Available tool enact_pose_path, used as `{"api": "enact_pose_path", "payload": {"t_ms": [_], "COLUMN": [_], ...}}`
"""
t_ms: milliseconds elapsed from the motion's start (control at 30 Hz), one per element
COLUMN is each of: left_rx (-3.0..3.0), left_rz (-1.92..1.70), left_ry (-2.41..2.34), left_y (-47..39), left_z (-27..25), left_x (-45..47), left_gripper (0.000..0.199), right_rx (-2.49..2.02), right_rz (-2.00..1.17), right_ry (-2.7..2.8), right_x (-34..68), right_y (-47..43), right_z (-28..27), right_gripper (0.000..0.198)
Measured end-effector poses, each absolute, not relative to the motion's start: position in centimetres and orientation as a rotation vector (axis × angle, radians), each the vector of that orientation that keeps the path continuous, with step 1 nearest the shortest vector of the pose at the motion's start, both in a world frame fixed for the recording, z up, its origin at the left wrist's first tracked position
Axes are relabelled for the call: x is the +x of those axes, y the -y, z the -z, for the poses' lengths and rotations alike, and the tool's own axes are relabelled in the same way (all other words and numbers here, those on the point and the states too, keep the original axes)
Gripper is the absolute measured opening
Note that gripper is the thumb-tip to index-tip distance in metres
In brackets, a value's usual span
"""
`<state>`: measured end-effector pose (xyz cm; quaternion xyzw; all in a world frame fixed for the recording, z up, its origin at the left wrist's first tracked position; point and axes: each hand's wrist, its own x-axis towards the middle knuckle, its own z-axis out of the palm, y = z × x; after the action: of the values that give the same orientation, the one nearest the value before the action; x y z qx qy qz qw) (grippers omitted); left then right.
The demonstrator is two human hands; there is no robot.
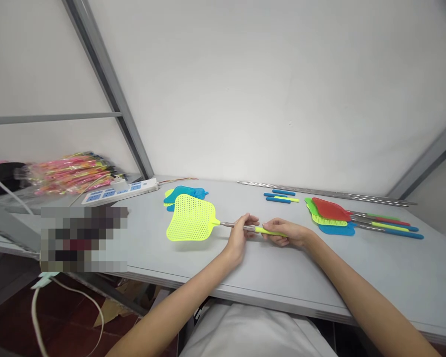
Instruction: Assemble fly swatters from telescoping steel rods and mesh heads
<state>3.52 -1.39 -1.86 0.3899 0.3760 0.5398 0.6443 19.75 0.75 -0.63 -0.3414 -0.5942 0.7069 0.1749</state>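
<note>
On the tabletop (412, 277) spreading beneath both hands, the work looks partly done. Thin steel rods (327, 192) lie unjoined along the back, beyond the right hand (284, 230). To the right of that hand, four swatters (331, 210) with red, green, yellow and blue heads look complete. The yellow swatter (193, 218) held by both hands has head, shaft and grip in line, so it seems nearly or fully joined, though how firmly I cannot tell. Loose heads (184, 192), beyond and left of the left hand (238, 235), and short loose grips (278, 200), just beyond the right hand, look not yet fitted. The held swatter's broad head sticks out left of the left hand; its metal shaft runs through that hand's curled fingers; its slim grip is clasped by the right hand's thumb and fingers
</note>
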Motion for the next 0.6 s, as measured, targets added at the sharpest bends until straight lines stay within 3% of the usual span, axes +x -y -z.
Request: {"api": "enact_pose_path", "payload": {"t_ms": [267,600], "left_rx": [0.334,0.322], "left_rz": [-1.515,-1.596], "left_ry": [-0.562,-0.503], "left_y": [-0.2,-0.8], "left_z": [0.4,-2.8], "left_x": [2.0,-0.7], "left_gripper": [0.011,0.028], "right_rx": [-0.979,-0.746], "right_rz": [-1.97,-2.399], "right_ry": [1.663,1.205], "right_x": [19.4,14.8], "right_y": [-0.9,2.6], "right_z": [0.9,1.2], "right_gripper": [0.035,0.024]}}
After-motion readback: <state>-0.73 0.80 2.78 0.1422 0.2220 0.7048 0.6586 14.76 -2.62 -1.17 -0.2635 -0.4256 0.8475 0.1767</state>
